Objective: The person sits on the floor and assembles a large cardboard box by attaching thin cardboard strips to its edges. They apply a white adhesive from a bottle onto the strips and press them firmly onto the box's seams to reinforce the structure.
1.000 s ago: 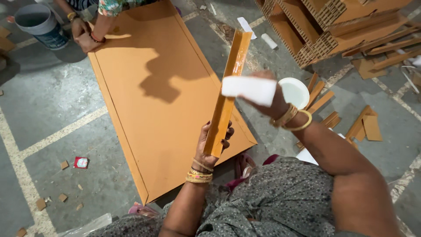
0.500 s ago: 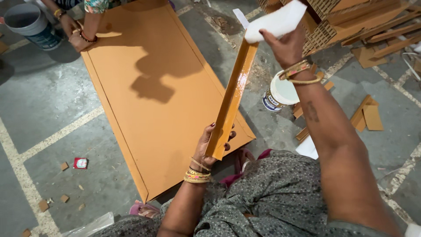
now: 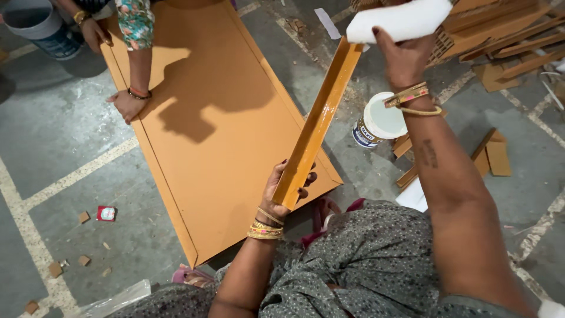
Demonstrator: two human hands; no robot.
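Note:
My left hand [image 3: 286, 189] grips the near end of a long, narrow orange-brown strip [image 3: 318, 121] that looks wet and glossy and slants up and away to the right. At the strip's far end my right hand [image 3: 405, 54] holds a white pad [image 3: 400, 20] pressed against its tip. Under the strip lies a large orange-brown board [image 3: 212, 118] flat on the grey floor.
Another person's hands [image 3: 126, 105] rest on the board's far left edge, beside a grey bucket [image 3: 36, 23]. A small white-lidded can [image 3: 378, 121] stands right of the board. Stacked wooden pieces [image 3: 500, 29] lie at the back right, with offcuts [image 3: 494, 154] and small scraps around.
My right hand has slid the white pad up the strip from its middle to its far tip. The other person's hand has moved onto the board's edge.

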